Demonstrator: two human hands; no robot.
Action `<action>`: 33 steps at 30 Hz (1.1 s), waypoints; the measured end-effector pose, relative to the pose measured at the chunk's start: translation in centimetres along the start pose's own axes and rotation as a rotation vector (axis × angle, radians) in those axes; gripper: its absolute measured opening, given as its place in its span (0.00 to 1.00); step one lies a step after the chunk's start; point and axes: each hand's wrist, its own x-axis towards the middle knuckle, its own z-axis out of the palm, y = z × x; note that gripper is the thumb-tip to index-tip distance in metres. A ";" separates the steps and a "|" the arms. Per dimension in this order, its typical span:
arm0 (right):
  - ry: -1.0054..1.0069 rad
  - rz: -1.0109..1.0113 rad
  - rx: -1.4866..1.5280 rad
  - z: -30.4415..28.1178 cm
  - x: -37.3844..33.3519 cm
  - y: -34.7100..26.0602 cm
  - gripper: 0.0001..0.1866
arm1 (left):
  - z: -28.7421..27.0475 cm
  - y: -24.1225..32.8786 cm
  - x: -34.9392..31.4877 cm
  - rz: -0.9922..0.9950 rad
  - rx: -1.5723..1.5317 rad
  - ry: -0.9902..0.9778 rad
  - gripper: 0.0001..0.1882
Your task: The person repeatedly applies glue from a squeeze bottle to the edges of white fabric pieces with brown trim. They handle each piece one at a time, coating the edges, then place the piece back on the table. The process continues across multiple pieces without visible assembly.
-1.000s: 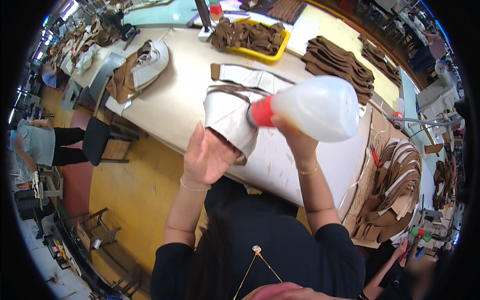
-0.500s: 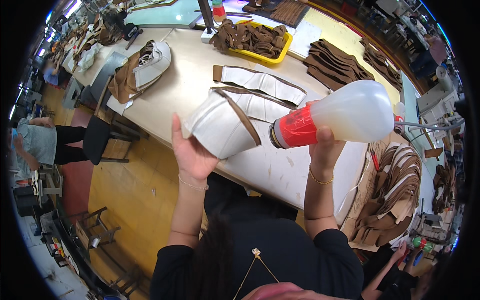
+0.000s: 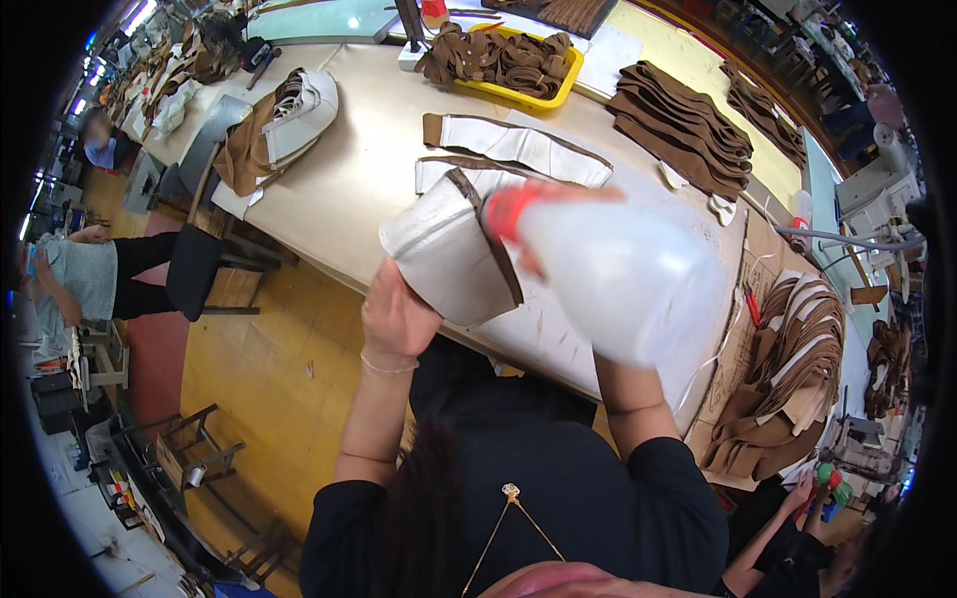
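Observation:
My left hand (image 3: 397, 314) grips a curved white piece (image 3: 444, 249) by its lower left side. The piece looks like a shoe or boot part, and a dark brown strip borders its right edge. A translucent squeeze bottle (image 3: 638, 274) with a red-wrapped neck is in my right hand (image 3: 530, 263), blurred by motion and largely hidden behind the bottle. The bottle's dark mouth is at or very near the brown strip; contact is hard to tell. Just beyond lie white pieces with brown edging (image 3: 523, 143), one partly covered by the held piece.
A yellow tray (image 3: 573, 85) of brown strips sits at the back. Stacked brown pieces (image 3: 678, 130) lie to its right, and a fanned pile (image 3: 788, 369) is at the right edge. A bundle of white and brown pieces (image 3: 289, 130) rests at left. Other people are nearby.
My right hand has brought the bottle left, its mouth to the white piece's brown edge, its base swinging down toward me. The left hand's fingers have closed more around the piece.

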 end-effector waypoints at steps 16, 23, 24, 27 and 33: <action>0.282 -0.117 0.066 -1.0 3.0 0.2 0.18 | -1.0 -0.5 -0.9 -0.042 0.170 -0.111 0.46; 0.192 0.075 0.129 -2.1 3.4 -1.5 0.15 | 0.0 -0.2 -0.7 -0.054 0.058 -0.092 0.49; 0.260 0.061 0.096 -1.4 2.7 -1.0 0.16 | 0.6 -0.4 -0.6 -0.068 -0.009 -0.115 0.49; 0.216 -0.146 -0.165 0.3 1.2 0.4 0.19 | 2.3 -0.4 -0.1 -0.077 -0.127 -0.137 0.50; 0.185 0.043 -0.098 1.4 0.6 1.8 0.20 | 3.6 -0.7 0.4 -0.155 -0.263 -0.105 0.54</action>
